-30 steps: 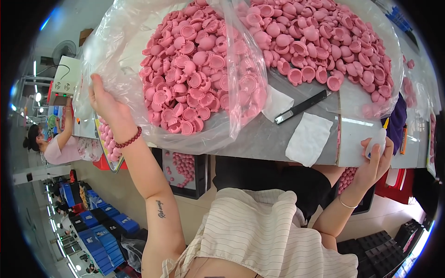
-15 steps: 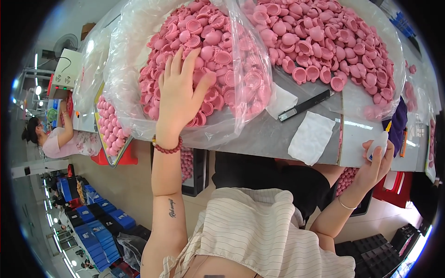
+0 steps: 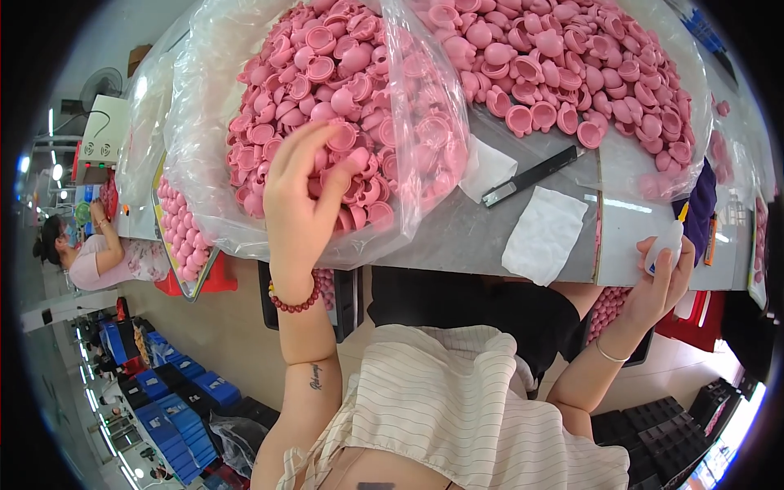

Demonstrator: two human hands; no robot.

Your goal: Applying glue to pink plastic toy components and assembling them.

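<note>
Over a pile of pink rounded plastic shells [image 3: 322, 69] in a clear plastic bag, my left hand [image 3: 298, 200] is open. Its fingers curve, with a gap between them and the thumb, and shells show through that gap. Pink covers the tip of that thumb; whether it is a shell or a cover, I cannot tell. At the right, my right hand [image 3: 665, 286] grips a small white squeeze bottle [image 3: 666, 247] with a yellow nozzle pointing up. The bottle is just above the table edge, beside a purple cloth [image 3: 700, 214].
A second heap of pink shells [image 3: 563, 61] lies at the back right. On the grey table [image 3: 457, 241] are a black-handled cutter [image 3: 532, 175] and a folded white cloth [image 3: 545, 235]. A tray of pink balls [image 3: 181, 233] stands left, near a seated person [image 3: 102, 253].
My left hand has drawn slightly back toward me, and its spread fingers have curled over the shells. My right hand keeps the bottle in nearly the same place. The view has shifted slightly.
</note>
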